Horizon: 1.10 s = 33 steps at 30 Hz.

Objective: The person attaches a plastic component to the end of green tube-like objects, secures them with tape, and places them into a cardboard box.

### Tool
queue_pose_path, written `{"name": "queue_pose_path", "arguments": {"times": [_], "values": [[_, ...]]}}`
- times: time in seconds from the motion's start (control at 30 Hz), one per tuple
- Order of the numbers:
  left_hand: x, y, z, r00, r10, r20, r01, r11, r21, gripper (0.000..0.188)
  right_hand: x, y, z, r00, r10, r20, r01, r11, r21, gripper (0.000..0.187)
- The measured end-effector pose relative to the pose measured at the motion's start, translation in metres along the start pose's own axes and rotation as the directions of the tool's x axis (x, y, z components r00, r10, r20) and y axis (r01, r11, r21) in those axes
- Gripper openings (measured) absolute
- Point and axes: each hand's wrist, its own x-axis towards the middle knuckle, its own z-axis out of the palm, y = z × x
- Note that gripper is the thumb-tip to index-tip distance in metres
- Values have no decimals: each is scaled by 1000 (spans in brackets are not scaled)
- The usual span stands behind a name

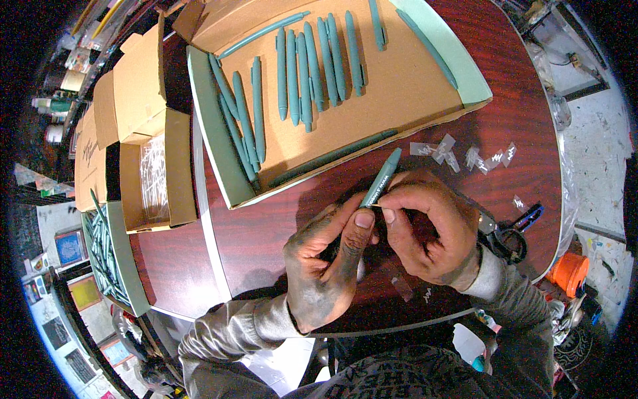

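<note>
My left hand (322,269) is closed around the lower part of a teal pen (385,174), the thumb pressed along its side. The pen slants up to the right and has white lettering on its barrel. Against that lettering, the thumb and forefinger of my right hand (435,229) are pinched together. A thin pale edge shows at their tips, too small to name. Just beyond my hands stands a shallow cardboard tray (405,83) with teal sides. Several teal pens (303,76) lie in it, many side by side. Small clear film pieces (444,151) with white marks are scattered right of the pen.
Black-handled scissors (510,243) lie beside my right wrist. At left, an open cardboard box (126,199) holds clear and white pieces, and a teal-sided box (136,292) is full of pens. An orange object (569,274) sits past the right edge of the dark red table (525,126).
</note>
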Motion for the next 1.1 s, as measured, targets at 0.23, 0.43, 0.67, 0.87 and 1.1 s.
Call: {"name": "queue_pose_path", "arguments": {"times": [0.23, 0.43, 0.67, 0.87, 1.1], "values": [[2, -2, 0, 999, 31, 12, -31, 999, -15, 33, 4, -1, -6, 997, -36, 71, 38, 999, -27, 14], [2, -3, 1, 999, 49, -2, -49, 998, -29, 33, 3, -1, -4, 998, -48, 41, 50, 998, -40, 15], [1, -5, 3, 996, 78, -32, -79, 997, -11, 32, 4, -2, -3, 998, -54, 32, 55, 998, -38, 16], [0, 7, -1, 999, -46, 11, 47, 997, -65, 30, 1, -2, -6, 998, 6, 65, -6, 1000, -6, 15], [2, -1, -1, 999, 34, 0, -34, 999, 4, 32, 1, -3, -8, 998, -16, 56, 16, 1000, -5, 14]]}}
